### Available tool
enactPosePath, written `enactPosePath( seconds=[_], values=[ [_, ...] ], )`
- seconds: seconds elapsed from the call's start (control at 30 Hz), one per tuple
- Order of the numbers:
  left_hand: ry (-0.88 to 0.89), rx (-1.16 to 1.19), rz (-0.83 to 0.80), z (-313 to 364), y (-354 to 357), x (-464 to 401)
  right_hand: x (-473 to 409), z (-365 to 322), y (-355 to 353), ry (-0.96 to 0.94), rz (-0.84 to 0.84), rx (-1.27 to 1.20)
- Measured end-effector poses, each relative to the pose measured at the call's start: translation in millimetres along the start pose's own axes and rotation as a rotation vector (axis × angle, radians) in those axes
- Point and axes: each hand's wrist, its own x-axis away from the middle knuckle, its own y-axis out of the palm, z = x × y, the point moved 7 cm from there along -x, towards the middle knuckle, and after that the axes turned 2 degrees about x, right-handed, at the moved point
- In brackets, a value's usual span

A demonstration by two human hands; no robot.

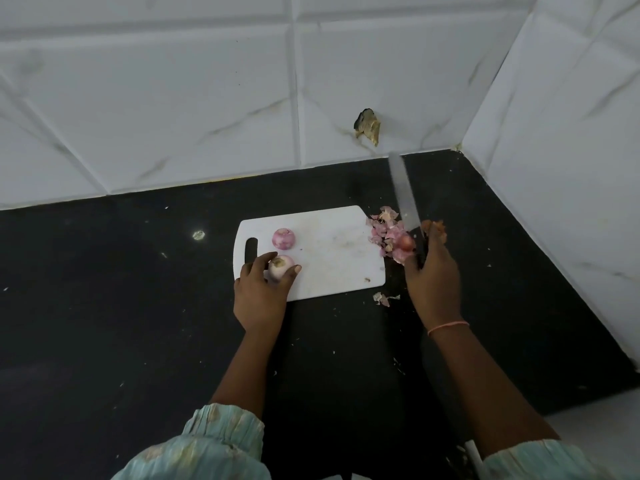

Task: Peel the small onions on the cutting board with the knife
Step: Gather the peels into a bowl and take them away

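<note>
A person stands at a black countertop in a corner of white marble-patterned wall tiles, with a white plastic cutting board lying flat in front of them. The left hand rests on the near left part of the board, beside its handle slot, thumb and fingers curled round a pale peeled small onion that sits on the board. A second small onion, pinkish purple, lies just beyond it on the board, apart from the hand. The right hand is off the board's right edge, gripping the dark handle of a knife whose long blade points up and away toward the wall; the blade is blurred. A pile of pink onion skins lies on the counter against the board's right edge, just beside the right hand, with a small reddish onion piece in it near the fingers. A few more scraps of skin lie on the counter by the board's near right corner. A thin pink band circles the right wrist, and both arms wear pale green gathered sleeves. One wall tile shows a chipped hole above the counter.
</note>
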Motion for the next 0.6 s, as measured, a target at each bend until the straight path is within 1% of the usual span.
enactPosePath(
  seconds=[0.07,0.13,0.2,0.3,0.37,0.4,0.43,0.5,0.6],
  values=[
    [-0.004,0.003,-0.001,-0.4,-0.1,-0.5,-4.3,2.6,-3.9,0.040,0.029,0.022],
    [-0.003,0.008,-0.011,-1.0,0.2,-0.6,-8.2,3.1,-7.2,0.028,0.036,-0.006],
    [-0.004,0.012,-0.016,-1.9,0.2,-1.2,-11.3,2.8,-5.1,0.004,-0.025,0.012],
    [-0.009,0.015,-0.029,-2.3,1.0,-2.1,-8.8,2.3,-2.0,0.054,-0.097,0.088],
    [-0.004,0.011,-0.037,-1.8,0.8,-2.3,0.4,-9.5,-0.1,0.100,-0.108,0.034],
    [-0.001,0.010,-0.042,-2.1,0.7,-2.5,6.5,-18.9,4.8,0.087,-0.128,-0.002],
    [0.001,0.012,-0.049,-2.0,0.5,-2.5,13.4,-30.2,13.0,0.034,-0.162,-0.014],
    [0.000,0.017,-0.058,-2.2,1.0,-3.1,31.6,-51.6,35.2,-0.106,-0.262,0.027],
    [-0.004,0.028,-0.066,-0.2,-0.2,-3.9,59.6,-64.3,65.7,-0.222,-0.392,0.111]
  ],
)
